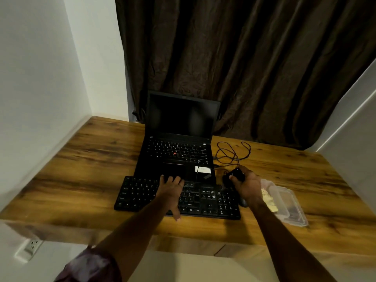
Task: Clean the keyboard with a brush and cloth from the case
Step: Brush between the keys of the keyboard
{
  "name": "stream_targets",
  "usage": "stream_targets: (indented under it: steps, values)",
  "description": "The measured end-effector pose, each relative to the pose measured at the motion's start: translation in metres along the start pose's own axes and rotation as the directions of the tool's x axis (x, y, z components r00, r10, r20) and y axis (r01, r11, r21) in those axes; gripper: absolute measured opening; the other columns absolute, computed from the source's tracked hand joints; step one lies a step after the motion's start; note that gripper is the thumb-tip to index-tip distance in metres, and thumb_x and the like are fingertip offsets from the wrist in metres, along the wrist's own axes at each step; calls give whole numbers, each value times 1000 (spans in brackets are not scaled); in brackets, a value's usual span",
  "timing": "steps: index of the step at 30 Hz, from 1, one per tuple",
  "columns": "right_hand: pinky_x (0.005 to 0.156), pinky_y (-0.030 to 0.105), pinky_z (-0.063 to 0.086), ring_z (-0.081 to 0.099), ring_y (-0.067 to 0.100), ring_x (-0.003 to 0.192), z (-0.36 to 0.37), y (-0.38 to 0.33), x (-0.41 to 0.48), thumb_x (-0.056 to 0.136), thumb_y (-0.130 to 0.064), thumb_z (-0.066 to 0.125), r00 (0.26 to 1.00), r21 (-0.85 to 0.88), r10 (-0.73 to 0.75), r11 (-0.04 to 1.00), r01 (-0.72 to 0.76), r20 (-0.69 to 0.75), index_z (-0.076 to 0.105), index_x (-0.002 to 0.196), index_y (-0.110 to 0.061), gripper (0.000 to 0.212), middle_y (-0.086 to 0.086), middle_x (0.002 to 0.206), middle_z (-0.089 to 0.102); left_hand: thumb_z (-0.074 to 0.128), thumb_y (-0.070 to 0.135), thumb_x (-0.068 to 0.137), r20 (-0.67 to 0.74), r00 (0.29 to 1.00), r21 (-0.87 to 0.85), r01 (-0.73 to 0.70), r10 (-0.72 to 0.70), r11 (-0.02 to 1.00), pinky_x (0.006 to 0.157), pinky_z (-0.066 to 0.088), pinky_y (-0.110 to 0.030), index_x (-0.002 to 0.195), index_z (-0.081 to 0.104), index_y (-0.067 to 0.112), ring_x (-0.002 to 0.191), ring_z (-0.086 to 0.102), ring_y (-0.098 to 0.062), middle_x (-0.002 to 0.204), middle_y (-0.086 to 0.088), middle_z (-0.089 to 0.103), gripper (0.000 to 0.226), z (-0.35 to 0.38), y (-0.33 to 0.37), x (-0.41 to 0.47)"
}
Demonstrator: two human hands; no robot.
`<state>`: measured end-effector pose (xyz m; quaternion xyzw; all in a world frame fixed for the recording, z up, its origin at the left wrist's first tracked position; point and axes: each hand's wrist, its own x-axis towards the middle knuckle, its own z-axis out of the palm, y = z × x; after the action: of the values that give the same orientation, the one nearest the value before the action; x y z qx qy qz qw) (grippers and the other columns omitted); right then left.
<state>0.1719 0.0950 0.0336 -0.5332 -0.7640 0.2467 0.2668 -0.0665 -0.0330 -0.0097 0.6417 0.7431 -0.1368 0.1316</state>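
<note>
A black external keyboard (205, 200) lies across the wooden desk (81, 180), in front of an open black laptop (179, 151). My left hand (171, 190) rests flat on the keyboard's middle, fingers spread to its far edge and thumb at its near edge. My right hand (248, 186) is closed around a black mouse (237, 174), just right of the keyboard's far corner. A clear plastic case (293, 202) sits to the right of that hand, with a yellow cloth (268, 200) inside. Something brown also lies in the case. I cannot make out a brush.
The mouse's black cable (232, 153) loops on the desk right of the laptop. A small dark rounded thing (243, 202) lies at the keyboard's right end. White walls close in both sides, a dark curtain (244, 68) hangs behind, and a wall socket (33, 244) sits below the desk's left corner.
</note>
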Motion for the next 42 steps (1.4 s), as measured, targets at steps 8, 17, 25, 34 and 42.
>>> stream_targets:
  steps: [8,17,25,34,42]
  values:
    - [86,41,58,65,25,104,-2,12,2,86,-16,72,996,-72,86,994,-88,-20,64,116,-16,31,8,111,70,87,61,57,6,1000,10,3,-3,1000,120,4,-62,159,1,13,150,9,-36,164,-12,8,142,0,1,0]
    - [80,39,61,66,17,94,22,9,13,74,-44,73,996,-78,-5,997,12,88,62,113,-39,41,-5,105,69,86,63,56,-16,1000,21,-3,3,1000,120,5,-64,159,3,12,148,15,-36,162,-13,13,142,1,0,1]
    - [83,41,60,67,23,100,-3,20,8,84,-17,75,998,-47,61,997,-61,5,66,113,-19,30,6,109,72,87,62,55,-16,1000,24,8,-8,1000,119,5,-64,159,5,11,148,16,-36,162,-12,13,142,-1,1,1]
    - [82,38,60,68,17,95,14,-8,3,80,-30,78,995,-56,-73,995,77,71,64,113,-36,36,-3,105,72,88,62,53,-34,999,20,0,1,1000,120,6,-63,158,6,11,147,18,-35,161,-12,16,143,2,1,1]
    - [85,43,58,66,23,101,-9,18,6,86,-15,72,999,-25,49,999,-48,23,64,113,-20,29,5,107,71,87,63,54,-45,999,-19,-23,22,1000,120,6,-63,159,6,11,147,17,-34,161,-11,16,142,2,-2,-1]
